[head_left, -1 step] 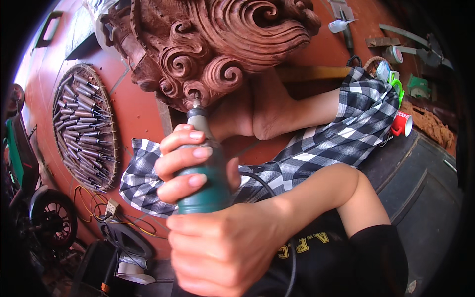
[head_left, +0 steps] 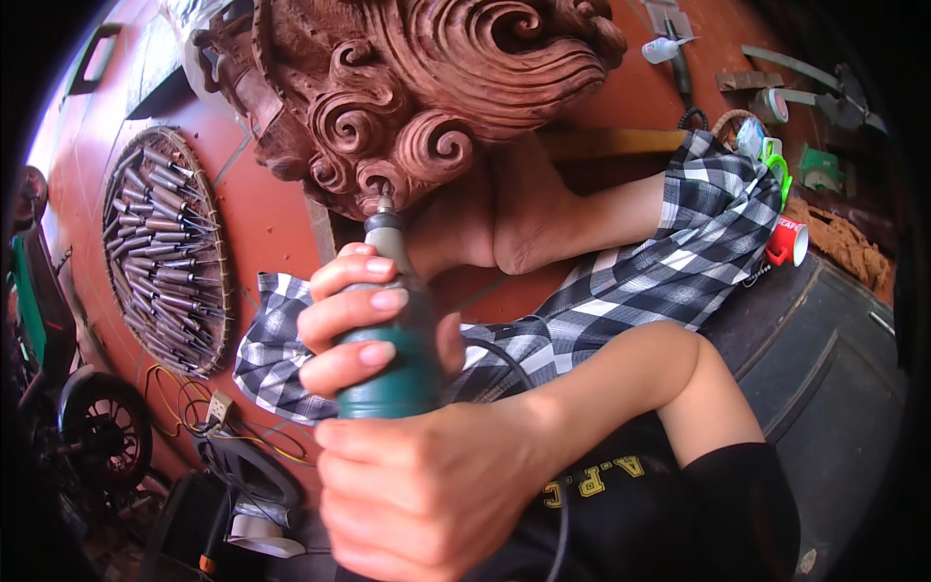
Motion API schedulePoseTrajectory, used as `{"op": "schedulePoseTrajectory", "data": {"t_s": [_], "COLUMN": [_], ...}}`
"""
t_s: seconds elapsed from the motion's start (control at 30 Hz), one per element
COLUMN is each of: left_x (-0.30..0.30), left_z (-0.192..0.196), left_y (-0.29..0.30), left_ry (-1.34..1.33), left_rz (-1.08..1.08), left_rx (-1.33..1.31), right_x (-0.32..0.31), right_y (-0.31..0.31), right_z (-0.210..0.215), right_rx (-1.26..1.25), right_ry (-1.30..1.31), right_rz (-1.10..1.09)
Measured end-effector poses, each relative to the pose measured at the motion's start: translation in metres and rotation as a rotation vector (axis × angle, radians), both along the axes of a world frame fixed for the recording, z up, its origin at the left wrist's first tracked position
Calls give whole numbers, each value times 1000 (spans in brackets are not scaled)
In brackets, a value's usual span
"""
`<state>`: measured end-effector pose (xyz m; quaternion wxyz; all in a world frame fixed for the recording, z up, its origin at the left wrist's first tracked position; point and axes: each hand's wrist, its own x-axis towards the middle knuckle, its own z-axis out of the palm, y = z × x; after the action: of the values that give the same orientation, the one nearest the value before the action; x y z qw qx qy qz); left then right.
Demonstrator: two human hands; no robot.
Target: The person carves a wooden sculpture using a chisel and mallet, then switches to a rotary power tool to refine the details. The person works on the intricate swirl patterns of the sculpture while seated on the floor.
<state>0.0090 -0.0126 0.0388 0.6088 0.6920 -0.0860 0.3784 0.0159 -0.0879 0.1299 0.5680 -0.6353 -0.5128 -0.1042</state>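
A reddish-brown wood carving (head_left: 427, 87) with deep swirls and spiral curls fills the top middle. My left hand (head_left: 351, 325) is closed round the body of a green electric die grinder (head_left: 393, 373), its fingers over the upper side. Behind it, my right hand (head_left: 412, 490) wraps the rear of the same tool and hides that end. The grinder points away from me. Its metal bit (head_left: 385, 199) meets the lower edge of the carving, at a small curl. A dark cord hangs below my right forearm.
To the left lies a round woven tray (head_left: 226, 252) of many carving chisels. A power strip (head_left: 219, 407) with cables sits below it. My legs in checkered cloth (head_left: 621, 301) surround the work. At right are a red mug (head_left: 787, 241) and a small white bottle (head_left: 662, 50).
Both hands and the grinder have shifted slightly to the left at the rear. The bit stays at the same curl, and the grip is unchanged.
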Motion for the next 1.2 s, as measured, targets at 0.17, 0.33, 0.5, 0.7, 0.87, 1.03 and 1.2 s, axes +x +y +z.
{"op": "schedulePoseTrajectory", "data": {"t_s": [0.17,0.33,0.5,0.7,0.87,1.03,1.2], "left_x": [-1,3,3,2,-2,8,17], "left_z": [-6,-6,-7,-12,-5,-2,3], "left_y": [22,31,33,32,33,32,43], "left_ry": [12,6,20,20,35,16,1], "left_rz": [-82,-114,-152,-179,-156,-217,-248], "left_rx": [-48,-40,8,-10,-66,-174,-349], "right_x": [-4,-1,2,-1,-2,0,14], "right_y": [30,34,29,33,36,47,66], "right_z": [-1,1,3,-3,3,12,30], "right_rx": [-40,-34,-35,-28,-41,-91,-230], "right_ry": [20,65,81,70,81,101,88], "right_rz": [-115,-87,-84,-123,-77,-199,-113]}}
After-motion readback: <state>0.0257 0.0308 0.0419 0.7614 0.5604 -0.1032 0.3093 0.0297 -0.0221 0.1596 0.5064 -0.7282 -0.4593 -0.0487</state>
